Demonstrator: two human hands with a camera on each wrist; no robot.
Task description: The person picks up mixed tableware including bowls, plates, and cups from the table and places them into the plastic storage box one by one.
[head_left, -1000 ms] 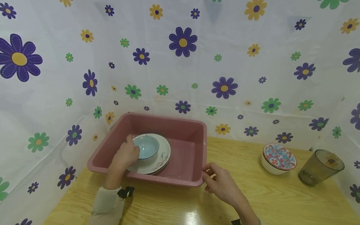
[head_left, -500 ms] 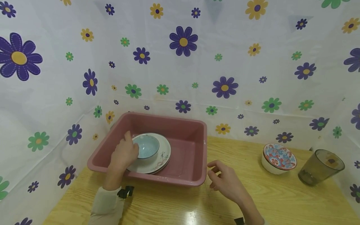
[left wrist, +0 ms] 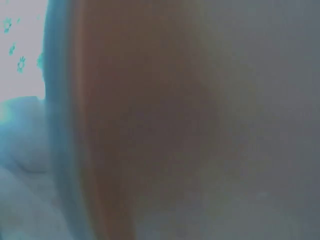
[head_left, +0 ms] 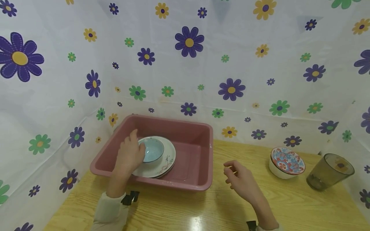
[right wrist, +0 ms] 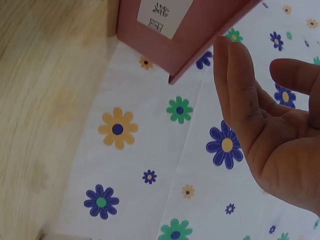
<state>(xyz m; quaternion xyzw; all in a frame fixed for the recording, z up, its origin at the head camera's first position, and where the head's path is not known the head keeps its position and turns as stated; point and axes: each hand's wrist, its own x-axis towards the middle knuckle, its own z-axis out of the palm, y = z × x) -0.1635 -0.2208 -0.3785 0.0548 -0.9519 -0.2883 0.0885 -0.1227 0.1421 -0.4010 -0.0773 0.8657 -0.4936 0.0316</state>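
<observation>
A light blue bowl (head_left: 153, 150) sits on stacked white plates (head_left: 167, 160) at the left of a pink plastic basin (head_left: 190, 183). My left hand (head_left: 128, 157) is over the basin, beside the bowl's left edge. Its fingers look extended, and its thumb overlaps the rim; whether they touch cannot be made out. To the right of the basin my right hand (head_left: 242, 183) hovers over the table with loosely bent fingers and nothing in them. The right wrist view shows that hand (right wrist: 270, 125) apart from the basin (right wrist: 190, 30). The left wrist view is mostly blurred.
On the right of the wooden table (head_left: 173, 211) stand a white bowl (head_left: 278, 171) with a red and blue patterned inside and a tinted glass (head_left: 325, 173). A flower-printed sheet (head_left: 162, 70) encloses the back and sides.
My right hand has let go of the basin's front right corner and moved right. The left hand's fingers have straightened and lifted slightly from the bowl's edge. The bowl stays in place.
</observation>
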